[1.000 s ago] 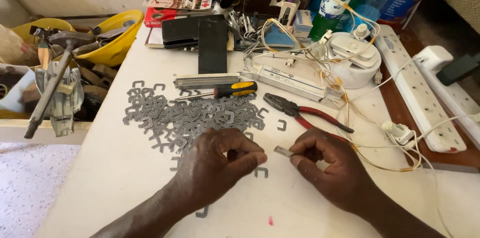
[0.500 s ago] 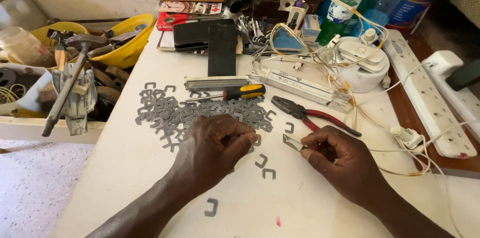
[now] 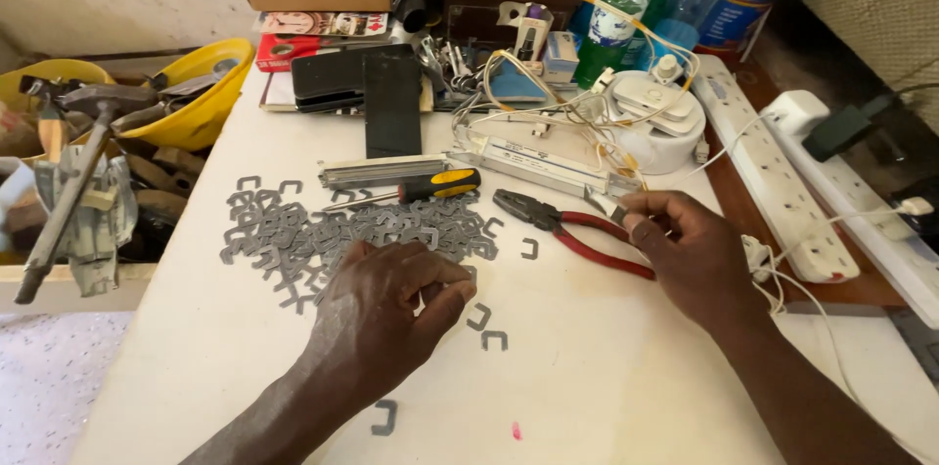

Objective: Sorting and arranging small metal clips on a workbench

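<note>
A heap of small flat grey C-shaped metal pieces (image 3: 333,230) lies spread on the white table (image 3: 587,377). My left hand (image 3: 386,313) rests at the heap's near edge with thumb and fingers curled together; anything between them is hidden. A few loose pieces (image 3: 486,328) lie just right of its fingertips. My right hand (image 3: 690,255) is further right, over the red handles of the pliers (image 3: 567,228). Its fingertips pinch a small silvery metal stack (image 3: 608,205).
A yellow-and-black screwdriver (image 3: 435,184) and a grey metal strip (image 3: 381,170) lie behind the heap. Behind them are a black phone (image 3: 391,103), a white round device (image 3: 657,118) with tangled wires, bottles (image 3: 616,15) and boxes. Power strips (image 3: 773,181) run along the right. Yellow helmets (image 3: 210,93) and a hammer (image 3: 68,201) sit left.
My right hand has moved away to the right and up, carrying the small metal stack toward the pliers. My left hand has stayed at the heap's edge.
</note>
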